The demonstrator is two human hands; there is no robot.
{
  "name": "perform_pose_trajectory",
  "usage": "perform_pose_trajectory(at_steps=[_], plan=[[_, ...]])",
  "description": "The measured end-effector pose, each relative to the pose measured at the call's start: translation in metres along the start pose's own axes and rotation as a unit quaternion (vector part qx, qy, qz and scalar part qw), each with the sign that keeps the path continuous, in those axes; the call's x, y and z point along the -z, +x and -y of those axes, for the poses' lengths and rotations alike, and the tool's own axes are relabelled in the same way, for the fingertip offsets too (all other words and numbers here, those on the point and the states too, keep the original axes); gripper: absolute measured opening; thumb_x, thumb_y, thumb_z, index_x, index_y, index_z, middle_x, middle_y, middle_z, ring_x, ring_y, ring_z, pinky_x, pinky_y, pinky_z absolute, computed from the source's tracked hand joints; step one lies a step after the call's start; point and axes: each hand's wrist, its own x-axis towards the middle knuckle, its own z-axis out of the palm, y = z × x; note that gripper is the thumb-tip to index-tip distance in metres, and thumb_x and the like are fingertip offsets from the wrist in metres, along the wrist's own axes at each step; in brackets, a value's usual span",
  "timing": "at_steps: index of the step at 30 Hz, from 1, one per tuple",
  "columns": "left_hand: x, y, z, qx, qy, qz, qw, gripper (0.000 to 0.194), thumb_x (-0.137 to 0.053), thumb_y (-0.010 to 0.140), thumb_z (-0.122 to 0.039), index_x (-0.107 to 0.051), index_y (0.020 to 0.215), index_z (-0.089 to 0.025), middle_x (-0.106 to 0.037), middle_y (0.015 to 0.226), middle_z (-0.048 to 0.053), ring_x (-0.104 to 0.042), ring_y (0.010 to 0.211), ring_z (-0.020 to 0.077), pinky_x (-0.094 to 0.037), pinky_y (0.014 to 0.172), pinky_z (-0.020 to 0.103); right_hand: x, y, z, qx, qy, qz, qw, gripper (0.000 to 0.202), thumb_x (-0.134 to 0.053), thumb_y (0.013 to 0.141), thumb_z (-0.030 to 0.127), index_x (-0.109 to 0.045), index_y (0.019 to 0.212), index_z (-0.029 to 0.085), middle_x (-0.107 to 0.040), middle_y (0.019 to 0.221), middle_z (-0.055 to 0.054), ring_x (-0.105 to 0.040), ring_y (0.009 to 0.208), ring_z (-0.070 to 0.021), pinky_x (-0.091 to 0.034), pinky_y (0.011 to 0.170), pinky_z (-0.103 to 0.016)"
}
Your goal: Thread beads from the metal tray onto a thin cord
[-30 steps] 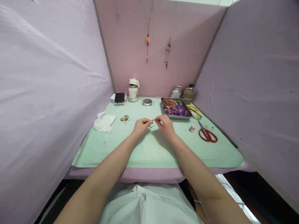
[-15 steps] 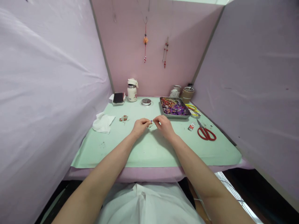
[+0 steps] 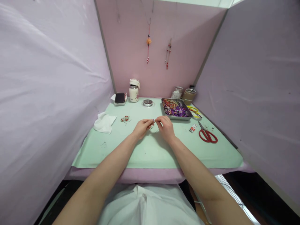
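And here are the two hands, nearly meeting over the tabletop [image 3: 145, 153]! The left hand [image 3: 141, 128] has a tiny purple bead [image 3: 153, 120] pinched at its fingertips; the right hand [image 3: 166, 126], thumb and fingers drawn together, sits just beside it, though what it grips is too small to tell. Beyond the right hand, a metal tray [image 3: 179, 118] brims with purple and red beads [image 3: 175, 109]! Out to its right, a small red-and-white packet [image 3: 193, 128], then red-handled scissors [image 3: 208, 136]. Left of the left hand lies a red-beaded piece [image 3: 125, 118], with a white cloth [image 3: 104, 122] farther out. Straight beyond both hands, a spool [image 3: 147, 102]!
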Motion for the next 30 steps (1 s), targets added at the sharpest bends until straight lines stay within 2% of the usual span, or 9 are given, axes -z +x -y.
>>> perform_pose_trajectory(at_steps=[4, 9, 13, 22, 26, 30], plan=[[0.000, 0.000, 0.000, 0.022, -0.046, 0.011, 0.999, 0.036, -0.076, 0.060, -0.044, -0.064, 0.071, -0.012, -0.057, 0.067, 0.001, -0.040, 0.054, 0.0049, -0.030, 0.051, 0.021, -0.001, -0.001, 0.001, 0.004, -0.002, 0.000, 1.000, 0.015, -0.047, 0.091, 0.023, -0.058, 0.081, 0.022, -0.064, 0.082, -0.004, -0.055, 0.082, -0.0191, -0.041, 0.078, -0.035], [0.001, 0.000, 0.000, 0.035, -0.061, -0.006, 0.997, 0.038, -0.080, 0.056, -0.042, -0.064, 0.073, -0.011, -0.057, 0.066, 0.000, -0.039, 0.051, 0.0030, -0.028, 0.048, 0.019, -0.004, -0.001, -0.001, 0.026, -0.020, -0.002, 0.999, 0.014, -0.047, 0.091, 0.020, -0.057, 0.081, 0.021, -0.064, 0.080, -0.004, -0.054, 0.079, -0.0183, -0.041, 0.076, -0.034], [0.002, 0.000, 0.002, 0.053, -0.097, -0.001, 0.994, 0.038, -0.082, 0.054, -0.039, -0.064, 0.072, -0.010, -0.059, 0.065, 0.001, -0.043, 0.052, 0.0028, -0.031, 0.049, 0.017, -0.006, -0.002, -0.001, 0.045, -0.042, -0.004, 0.998, 0.015, -0.046, 0.091, 0.018, -0.056, 0.080, 0.020, -0.062, 0.077, -0.003, -0.052, 0.076, -0.0180, -0.040, 0.073, -0.033], [0.001, 0.002, 0.014, 0.080, -0.171, 0.018, 0.982, 0.030, -0.082, 0.058, -0.027, -0.066, 0.073, -0.006, -0.061, 0.066, 0.004, -0.049, 0.055, 0.0022, -0.036, 0.050, 0.014, -0.007, -0.004, 0.001, 0.066, -0.093, -0.005, 0.993, 0.017, -0.046, 0.089, 0.013, -0.053, 0.075, 0.019, -0.059, 0.073, -0.004, -0.048, 0.073, -0.0183, -0.038, 0.071, -0.033], [0.001, 0.002, 0.015, 0.078, -0.156, 0.026, 0.984, 0.029, -0.080, 0.062, -0.029, -0.067, 0.074, -0.006, -0.062, 0.067, 0.005, -0.049, 0.054, 0.0028, -0.037, 0.049, 0.014, -0.007, -0.005, 0.001, 0.059, -0.090, 0.001, 0.994, 0.018, -0.045, 0.089, 0.013, -0.053, 0.075, 0.020, -0.059, 0.072, -0.004, -0.048, 0.072, -0.0182, -0.038, 0.070, -0.033], [0.002, 0.003, 0.013, 0.058, -0.156, 0.022, 0.986, 0.029, -0.080, 0.062, -0.029, -0.066, 0.076, -0.008, -0.063, 0.070, 0.005, -0.050, 0.057, 0.0034, -0.040, 0.053, 0.016, -0.007, -0.004, -0.001, 0.046, -0.065, -0.023, 0.997, 0.016, -0.045, 0.091, 0.016, -0.055, 0.078, 0.020, -0.061, 0.076, -0.003, -0.050, 0.075, -0.0181, -0.040, 0.072, -0.033]])
